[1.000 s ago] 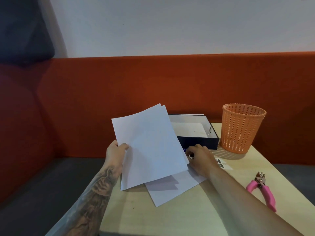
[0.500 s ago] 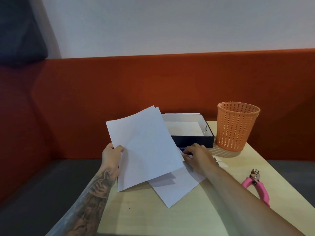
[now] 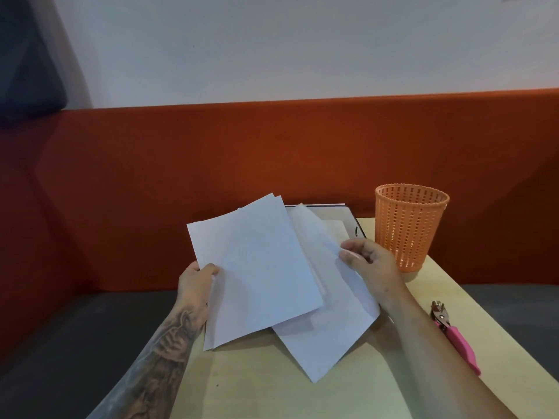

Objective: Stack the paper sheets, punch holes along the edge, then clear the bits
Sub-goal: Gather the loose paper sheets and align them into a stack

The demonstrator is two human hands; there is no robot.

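A second ago my right hand lay flat on the loose sheet on the desk; now it has lifted that sheet's far edge, thumb and fingers pinched on it, so the page curls upward while its near corner still rests on the wood. My left hand keeps the small stack up at a tilt, fingers clamped on its left edge, as it did before. The stack's lower right corner overlaps the loose sheet.

I judge that the gathering is nearly done: this page wants to slide in behind or onto the stack, and then the edges need squaring. Right now they are fanned, a second corner peeking out at the top of the stack, so nothing is ready for punching.

Room for moving: the open box sits just behind the papers, partly hidden by them, and the orange basket stands close beside my right hand, on the far right of the desk. If I swing the sheet rightward I could brush the basket, so up and to the left looks safer. The pink hole punch lies well apart on the right, near the desk's right edge, untouched. The near part of the desk is bare, good for tapping the stack square. The stack's left side hangs past the desk's left edge, over the dark seat below.
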